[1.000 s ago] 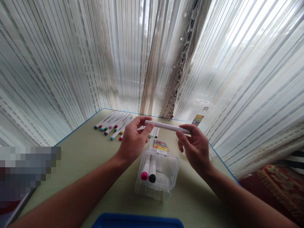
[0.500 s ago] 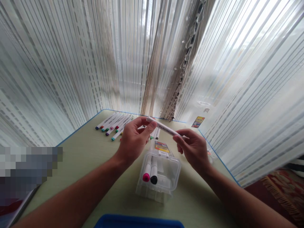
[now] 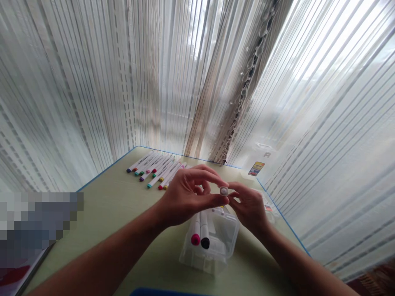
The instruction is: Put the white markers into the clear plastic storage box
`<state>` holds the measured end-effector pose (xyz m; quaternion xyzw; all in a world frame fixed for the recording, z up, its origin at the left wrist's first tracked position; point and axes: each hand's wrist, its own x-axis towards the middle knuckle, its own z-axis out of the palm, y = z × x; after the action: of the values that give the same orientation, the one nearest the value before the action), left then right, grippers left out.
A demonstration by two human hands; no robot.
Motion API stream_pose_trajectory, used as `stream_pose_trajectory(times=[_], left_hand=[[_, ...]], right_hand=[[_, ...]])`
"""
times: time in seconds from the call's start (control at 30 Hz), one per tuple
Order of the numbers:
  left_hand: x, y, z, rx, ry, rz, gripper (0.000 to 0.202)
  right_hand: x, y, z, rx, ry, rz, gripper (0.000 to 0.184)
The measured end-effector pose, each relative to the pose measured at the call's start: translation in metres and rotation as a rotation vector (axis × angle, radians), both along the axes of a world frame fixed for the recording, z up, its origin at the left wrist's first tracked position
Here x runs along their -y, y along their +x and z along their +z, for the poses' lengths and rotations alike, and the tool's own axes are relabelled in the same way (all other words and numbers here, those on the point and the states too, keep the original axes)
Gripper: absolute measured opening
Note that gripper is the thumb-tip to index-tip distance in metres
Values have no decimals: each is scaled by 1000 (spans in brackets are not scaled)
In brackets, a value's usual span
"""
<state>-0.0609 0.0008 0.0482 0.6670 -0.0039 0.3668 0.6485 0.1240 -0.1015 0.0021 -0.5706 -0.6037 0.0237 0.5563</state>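
Observation:
A white marker (image 3: 224, 191) is seen end-on, its pale tip facing me. My left hand (image 3: 188, 193) pinches it between thumb and fingers. Right behind, my right hand (image 3: 249, 202) has its fingertips closed at the same marker, whose far part is hidden. Below both hands stands a clear plastic box (image 3: 222, 246) on the table. Inside it lean a marker with a pink cap (image 3: 195, 239) and one with a black cap (image 3: 205, 242), side by side.
Several white markers with coloured ends (image 3: 154, 169) lie in rows at the table's back left. A clear container with a yellow label (image 3: 256, 168) stands at the back right. Sheer striped curtains (image 3: 173, 82) hang behind the green table (image 3: 117, 213). A blue edge (image 3: 154, 292) shows at the front.
The marker has turned from lying sideways between my hands to pointing its end at me. My hands have come together and moved slightly lower, with the left shifting right.

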Motion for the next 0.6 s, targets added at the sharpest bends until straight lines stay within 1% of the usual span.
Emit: stream_pose_trajectory(times=[0.13, 0.27, 0.4, 0.6], left_hand=[[1, -1, 2, -15, 11, -8, 24], [2, -2, 4, -46, 1, -10, 22], [3, -2, 4, -45, 5, 1, 22], [3, -2, 2, -46, 9, -18, 21]], right_hand=[[1, -1, 1, 26, 16, -25, 14], [2, -2, 3, 27, -2, -30, 13], [2, -2, 3, -7, -6, -18, 15], [2, 2, 0, -51, -22, -17, 18]])
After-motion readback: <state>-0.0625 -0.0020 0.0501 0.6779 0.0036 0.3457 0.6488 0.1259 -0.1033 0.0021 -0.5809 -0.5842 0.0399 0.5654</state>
